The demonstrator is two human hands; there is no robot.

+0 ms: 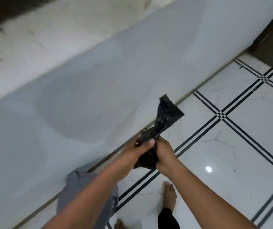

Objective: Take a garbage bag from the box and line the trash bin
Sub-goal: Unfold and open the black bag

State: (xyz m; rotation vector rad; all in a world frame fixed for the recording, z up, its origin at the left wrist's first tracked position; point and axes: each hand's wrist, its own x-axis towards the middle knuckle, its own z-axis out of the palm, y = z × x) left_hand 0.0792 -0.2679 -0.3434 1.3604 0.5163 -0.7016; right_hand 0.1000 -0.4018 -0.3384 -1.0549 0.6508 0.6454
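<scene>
Both hands, left [133, 150] and right [163, 155], clench a crumpled black bag [163, 119] above the tiled floor [231, 133], one end sticking up.

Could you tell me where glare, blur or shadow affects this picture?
Head view: a bright glare spot on the floor tiles; a soft shadow across the wall; the upper left is smeared; the bag and both hands, left and right, look fairly sharp.

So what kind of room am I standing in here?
Probably indoors at home: a glossy white tiled floor with black line borders, a plain pale wall, and bare feet.
</scene>
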